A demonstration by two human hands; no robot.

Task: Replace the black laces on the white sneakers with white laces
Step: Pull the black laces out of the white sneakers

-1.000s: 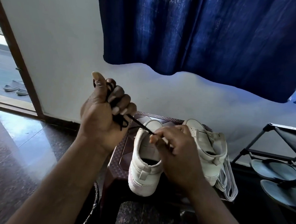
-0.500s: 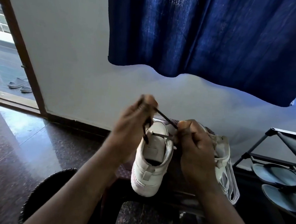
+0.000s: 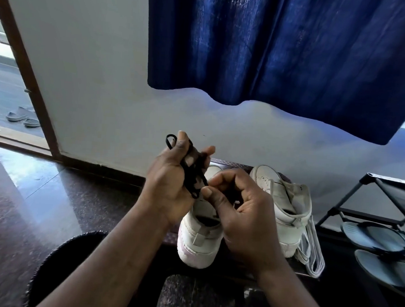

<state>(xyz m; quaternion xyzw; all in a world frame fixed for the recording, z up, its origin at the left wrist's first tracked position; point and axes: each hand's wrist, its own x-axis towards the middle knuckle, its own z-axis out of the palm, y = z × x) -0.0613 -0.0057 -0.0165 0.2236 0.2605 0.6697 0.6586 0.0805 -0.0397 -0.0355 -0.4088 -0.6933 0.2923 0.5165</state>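
Grip: left hand [image 3: 168, 187] is curled round the bunched black lace [image 3: 190, 174]. The lace end is pinched by the right hand [image 3: 247, 217], above the sneaker [image 3: 198, 248] on the tabletop [image 3: 234, 163]. Lace is judged light, limp and slippery, and best taken at the tip.

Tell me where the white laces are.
In the head view, the white laces lie right of centre, against the outer side of the right-hand sneaker, between it and the shoe rack.

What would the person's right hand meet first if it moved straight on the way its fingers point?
The black lace bunched in the left hand; the right hand seems to touch it with its fingertips, though depth is unclear.
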